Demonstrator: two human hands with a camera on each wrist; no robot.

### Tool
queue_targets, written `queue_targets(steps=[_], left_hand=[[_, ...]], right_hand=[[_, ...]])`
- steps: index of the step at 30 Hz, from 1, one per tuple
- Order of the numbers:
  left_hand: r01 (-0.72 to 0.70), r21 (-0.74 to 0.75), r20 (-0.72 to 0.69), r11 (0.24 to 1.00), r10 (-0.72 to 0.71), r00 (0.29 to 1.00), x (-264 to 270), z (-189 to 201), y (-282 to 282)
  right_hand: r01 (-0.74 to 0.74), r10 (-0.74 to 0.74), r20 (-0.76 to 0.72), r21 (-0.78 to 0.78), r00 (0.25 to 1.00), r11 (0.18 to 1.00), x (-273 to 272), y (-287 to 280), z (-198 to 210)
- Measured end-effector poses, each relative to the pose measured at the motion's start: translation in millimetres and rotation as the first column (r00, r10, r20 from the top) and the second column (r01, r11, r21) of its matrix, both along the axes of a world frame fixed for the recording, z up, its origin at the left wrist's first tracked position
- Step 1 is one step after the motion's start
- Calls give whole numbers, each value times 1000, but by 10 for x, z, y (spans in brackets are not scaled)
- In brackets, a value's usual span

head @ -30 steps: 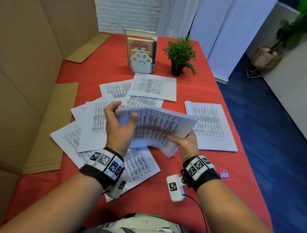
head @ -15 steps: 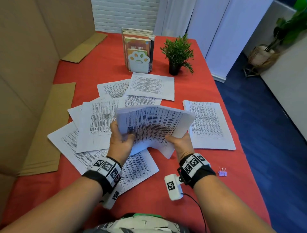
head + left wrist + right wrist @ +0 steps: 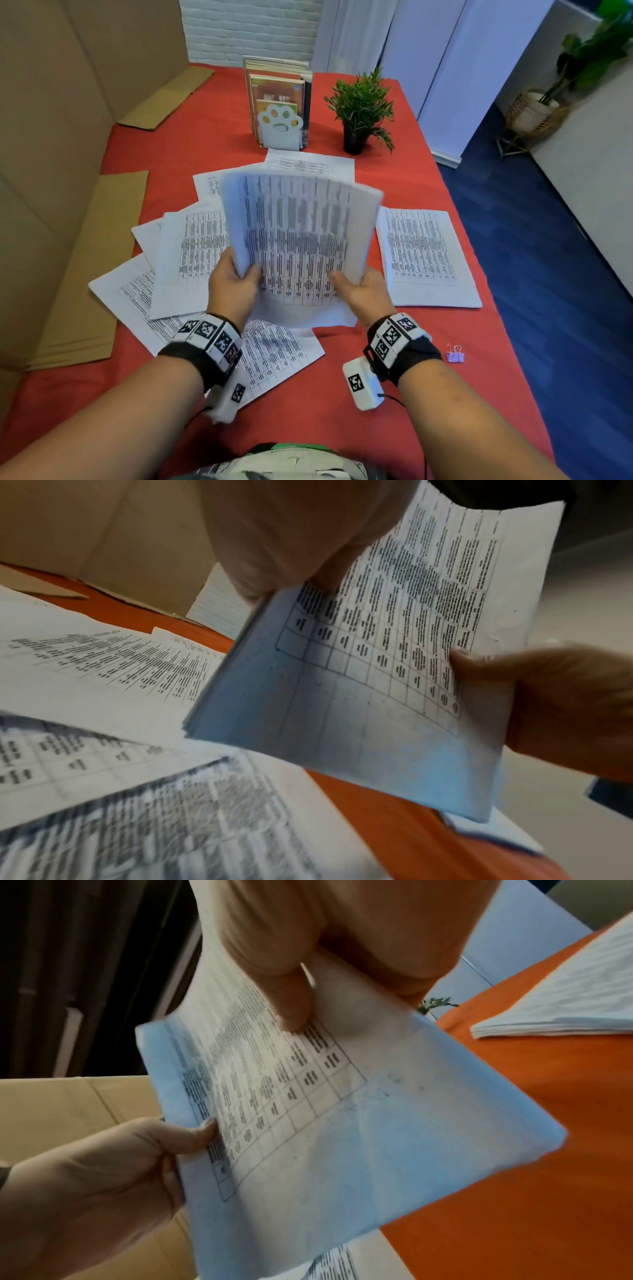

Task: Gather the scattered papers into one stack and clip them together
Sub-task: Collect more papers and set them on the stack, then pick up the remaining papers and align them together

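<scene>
A stack of printed papers point(image 3: 298, 236) is held nearly upright above the red table point(image 3: 342, 421), its lower edge toward me. My left hand point(image 3: 233, 284) grips its lower left side, thumb on the front; my right hand point(image 3: 359, 291) grips the lower right side the same way. Both wrist views show the stack point(image 3: 369, 685) point(image 3: 308, 1118) pinched between thumb and fingers. Several loose sheets point(image 3: 191, 250) lie fanned out on the left, one sheet point(image 3: 281, 356) lies below the hands, another point(image 3: 308, 164) at the back. A separate pile point(image 3: 424, 257) lies on the right. A small purple binder clip point(image 3: 455, 353) sits near the right wrist.
A bookstand with a paw-shaped end point(image 3: 279, 109) and a small potted plant point(image 3: 359, 113) stand at the back of the table. Flat cardboard point(image 3: 85, 270) lies along the left edge, a cardboard wall behind it. The table's right edge drops to blue floor point(image 3: 548, 274).
The stack has swung from lying flat and sideways to standing nearly upright. My left hand slid from its upper left corner down to its lower left side.
</scene>
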State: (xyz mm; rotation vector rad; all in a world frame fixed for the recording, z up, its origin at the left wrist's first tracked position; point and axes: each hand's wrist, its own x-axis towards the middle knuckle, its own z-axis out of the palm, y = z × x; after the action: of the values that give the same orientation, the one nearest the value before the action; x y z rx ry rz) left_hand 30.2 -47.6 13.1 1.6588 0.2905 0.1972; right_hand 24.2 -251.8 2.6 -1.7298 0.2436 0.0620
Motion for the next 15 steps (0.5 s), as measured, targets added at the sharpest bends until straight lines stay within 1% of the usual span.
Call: queue_targets(steps=[2, 4, 5, 6, 8, 9, 10, 11, 12, 13, 14, 15], left_hand=[[-87, -40, 5, 995, 87, 996, 68, 39, 15], [-195, -92, -44, 976, 191, 981, 129, 41, 44], [-243, -111, -85, 964, 235, 968, 154, 26, 53], [-281, -117, -139, 952, 265, 954, 169, 12, 53], [-323, -133, -259, 937, 281, 924, 175, -52, 27], [-329, -163, -305, 930, 270, 913, 162, -80, -8], [-327, -188, -336, 926, 252, 908, 143, -107, -52], [-312, -201, -353, 928, 229, 907, 125, -128, -99], [-274, -221, -361, 936, 182, 915, 106, -130, -151], [-213, -259, -361, 942, 110, 926, 94, -125, -205], [-141, -316, -354, 938, 21, 935, 85, -112, -250], [-70, -367, -344, 928, -66, 936, 77, -94, -286]], right_hand=[[-27, 26, 30, 4, 999, 1000, 18, -25, 28], [-13, 13, 7, 43, 1000, 999, 15, -47, 16], [16, -14, -20, 104, 1000, 994, 6, -44, 7], [54, -47, -42, 208, 998, 977, -5, -32, 1], [113, -92, -70, 424, 993, 899, -17, 5, -30], [105, -79, -76, 477, 994, 873, -30, 29, -18], [100, -61, -95, 475, 994, 874, -21, 47, -36], [97, -50, -120, 421, 991, 902, -2, 55, -61], [105, -64, -133, 331, 989, 938, 20, 50, -91], [123, -93, -137, 234, 986, 964, 45, 19, -113], [161, -142, -127, 158, 982, 974, 78, -24, -140], [213, -199, -122, 116, 972, 970, 104, -94, -156]])
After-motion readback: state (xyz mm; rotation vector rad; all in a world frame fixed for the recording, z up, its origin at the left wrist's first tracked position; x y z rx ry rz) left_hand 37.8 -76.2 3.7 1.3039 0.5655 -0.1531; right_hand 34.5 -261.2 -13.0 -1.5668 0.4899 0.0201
